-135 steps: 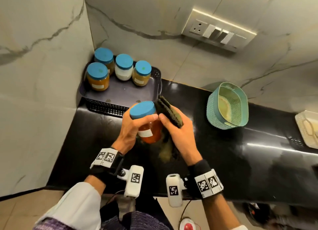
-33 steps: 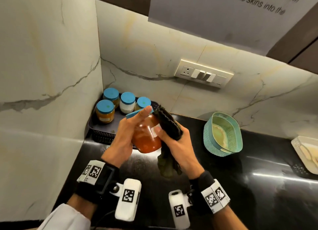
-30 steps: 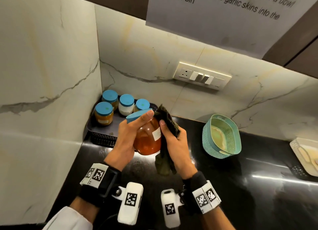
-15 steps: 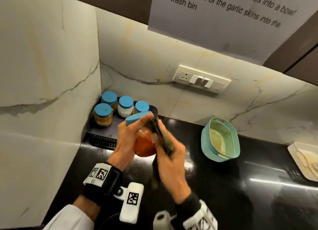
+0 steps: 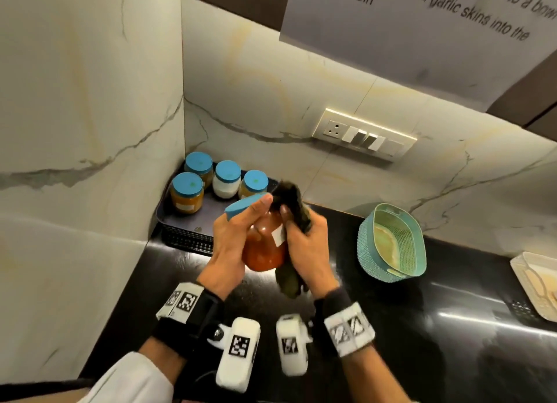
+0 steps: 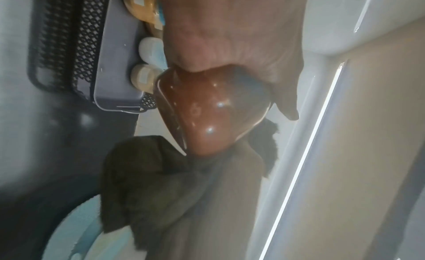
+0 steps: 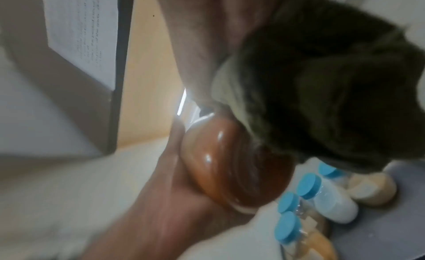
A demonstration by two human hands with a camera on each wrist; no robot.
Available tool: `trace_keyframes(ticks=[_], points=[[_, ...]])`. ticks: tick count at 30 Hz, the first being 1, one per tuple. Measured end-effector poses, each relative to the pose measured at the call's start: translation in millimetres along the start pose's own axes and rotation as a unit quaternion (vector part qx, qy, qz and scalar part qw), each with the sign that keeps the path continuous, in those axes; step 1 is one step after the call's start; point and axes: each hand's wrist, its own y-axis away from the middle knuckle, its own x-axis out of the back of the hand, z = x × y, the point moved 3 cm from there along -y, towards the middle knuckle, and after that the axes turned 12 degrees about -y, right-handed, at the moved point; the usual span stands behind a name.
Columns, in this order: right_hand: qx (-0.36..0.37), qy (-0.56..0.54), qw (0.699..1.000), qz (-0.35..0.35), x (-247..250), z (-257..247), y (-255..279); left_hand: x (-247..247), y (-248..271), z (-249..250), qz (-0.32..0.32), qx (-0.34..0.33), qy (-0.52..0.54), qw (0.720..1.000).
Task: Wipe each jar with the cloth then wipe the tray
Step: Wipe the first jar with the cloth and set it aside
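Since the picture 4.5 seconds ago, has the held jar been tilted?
Yes. The jar in the left hand now leans, lid toward the tray; earlier it stood upright like the tray's jars.

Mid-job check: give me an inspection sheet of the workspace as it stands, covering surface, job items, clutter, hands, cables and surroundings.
Surface: glossy black counter, bare patches reflecting light.
Job's things: orange jar with blue lid held tilted above the counter; dark cloth against its side; four blue-lidded jars upright on the dark tray in the corner.
Clutter: teal basket right of the hands; white tray at the right edge.
Grippers: left hand grips the orange jar; right hand grips the cloth.
Cables: nothing seen on the counter.
Surroundings: marble walls, switch panel, printed paper sheet above.
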Motion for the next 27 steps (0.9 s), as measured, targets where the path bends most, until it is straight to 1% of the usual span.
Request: trace_keyframes(ticks=[2,4,5,6,8,9,10,11,13,14,15,16,18,19,21,23,24,25,26,27], points=[[0.011,0.011,1.0,0.003,-3,-4,10,-1,-1,5,-0.013,0.013,0.011,1.0],[0.058,0.022,0.998,-0.017,-11,-8,37,-1,-5,10,-0.024,0.028,0.023,0.999],[0.064,0.028,0.997,-0.013,-12,-8,45,-2,-6,9,-0.023,0.035,0.028,0.999],[0.063,0.03,0.997,-0.012,-11,-5,41,0,-5,7,-0.019,0.034,0.032,0.999],[0.011,0.006,1.0,0.005,-1,5,12,-1,-1,6,-0.008,0.019,0.01,1.0],[-0.018,-0.009,1.0,0.018,4,6,2,-2,1,6,-0.015,0.013,-0.005,1.0],[-0.02,-0.02,0.999,0.021,5,4,0,-3,1,7,-0.023,0.01,-0.015,1.0],[-0.007,-0.018,1.0,0.015,3,-1,5,-3,2,9,-0.026,0.008,-0.015,1.0],[0.042,0.003,0.999,-0.005,-4,-9,30,-2,-3,15,-0.027,0.012,0.008,1.0],[0.054,0.008,0.999,-0.004,-6,-10,41,-1,-5,14,-0.024,0.015,0.009,1.0],[0.047,0.017,0.999,-0.001,-5,-8,41,-1,-4,11,-0.017,0.016,0.006,1.0],[0.024,0.023,0.999,-0.002,-4,-2,30,-1,-3,7,-0.013,0.013,0.001,1.0],[-0.019,0.001,1.0,0.01,8,6,8,-3,-1,1,-0.009,0.013,-0.028,0.999],[-0.016,-0.004,1.0,0.007,10,4,4,-4,-2,1,-0.006,0.011,-0.032,0.999],[0.025,0.019,0.999,-0.01,5,-7,16,-5,-5,4,-0.003,0.009,-0.03,1.0],[0.072,0.041,0.995,-0.052,-8,-16,40,-2,-4,5,-0.004,0.025,-0.023,0.999],[0.098,0.071,0.989,-0.081,-17,-17,49,1,-2,0,-0.019,0.039,-0.012,0.999],[0.126,0.106,0.981,-0.101,-23,-17,50,3,-1,-3,-0.03,0.046,-0.012,0.998],[0.146,0.116,0.976,-0.108,-27,-16,46,6,0,-6,-0.026,0.047,-0.017,0.998],[0.155,0.102,0.977,-0.104,-26,-13,37,6,1,-5,-0.029,0.046,-0.013,0.998]])
